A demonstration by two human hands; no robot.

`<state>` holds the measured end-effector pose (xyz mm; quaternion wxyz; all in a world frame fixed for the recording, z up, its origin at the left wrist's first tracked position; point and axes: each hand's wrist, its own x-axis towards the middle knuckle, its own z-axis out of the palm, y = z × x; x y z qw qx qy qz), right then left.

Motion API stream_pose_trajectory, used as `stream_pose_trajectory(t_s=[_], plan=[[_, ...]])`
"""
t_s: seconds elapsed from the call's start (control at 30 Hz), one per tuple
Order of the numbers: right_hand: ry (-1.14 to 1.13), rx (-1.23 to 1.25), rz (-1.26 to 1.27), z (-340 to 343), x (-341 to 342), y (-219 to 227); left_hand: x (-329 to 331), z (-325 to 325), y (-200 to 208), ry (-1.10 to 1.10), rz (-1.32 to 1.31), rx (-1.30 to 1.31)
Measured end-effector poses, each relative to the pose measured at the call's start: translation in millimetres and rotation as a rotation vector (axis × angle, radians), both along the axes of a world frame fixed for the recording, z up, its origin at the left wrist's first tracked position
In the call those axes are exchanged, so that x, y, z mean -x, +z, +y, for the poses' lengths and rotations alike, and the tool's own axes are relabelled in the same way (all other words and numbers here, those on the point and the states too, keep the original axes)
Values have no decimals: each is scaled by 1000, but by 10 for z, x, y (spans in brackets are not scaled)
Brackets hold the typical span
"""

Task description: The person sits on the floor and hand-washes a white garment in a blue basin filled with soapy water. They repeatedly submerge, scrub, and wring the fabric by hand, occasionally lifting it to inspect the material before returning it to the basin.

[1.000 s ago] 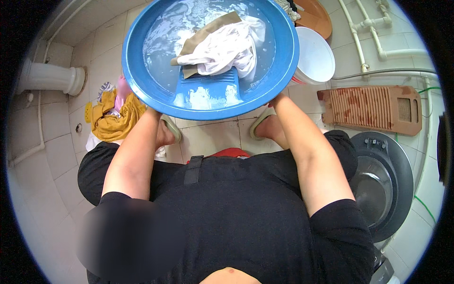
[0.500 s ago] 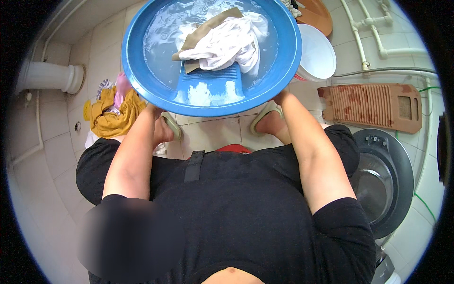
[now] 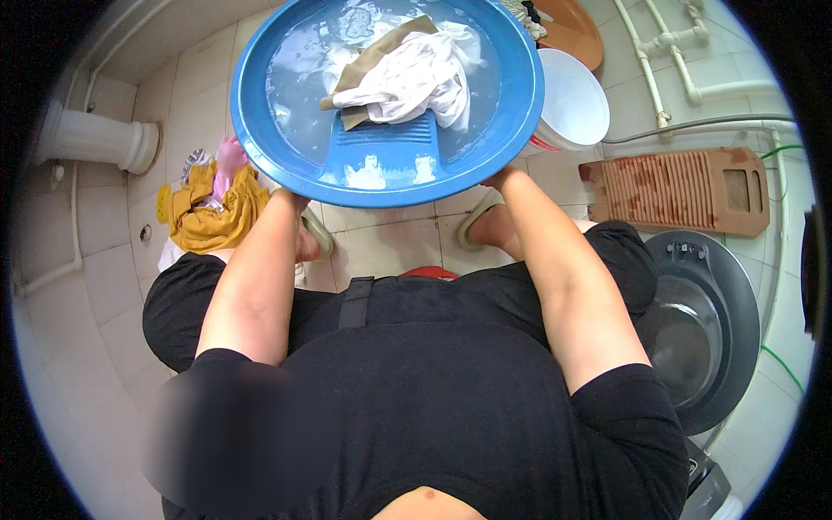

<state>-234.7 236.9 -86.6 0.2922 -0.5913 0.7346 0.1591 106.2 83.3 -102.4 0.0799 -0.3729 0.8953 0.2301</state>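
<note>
A big blue basin [image 3: 386,198] fills the top middle, holding cloudy, sudsy water. White wet fabric with a khaki band [image 3: 420,87] lies bunched in it, partly over the ridged blue washboard slope [image 3: 390,147] moulded into the near side. My left hand [image 3: 290,199] grips the basin under its near left rim. Under the near right rim, my right hand [image 3: 503,177] supports it likewise. The rim hides most of the fingers of both hands.
Left of the basin lies a pile of mustard, pink and white laundry [image 3: 217,208]. To the right are a white bucket [image 3: 576,100], a reddish-brown washboard [image 3: 680,192] and a dark grey basin [image 3: 741,338]. An orange basin [image 3: 572,30] stands behind the bucket, near white pipes [image 3: 678,65].
The blue basin looks slightly smaller, lower and farther from me, its near rim a little higher in view. Both hands have moved with it, still under the rim.
</note>
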Motion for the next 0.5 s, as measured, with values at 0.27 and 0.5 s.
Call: stream_pose_trajectory(t_s=[0.27,0.5], plan=[[100,31,57,-8,-72,60,-1,40,40,-34,-8,18],[237,49,124,54,-157,121,-71,171,84,-48,-6,26]])
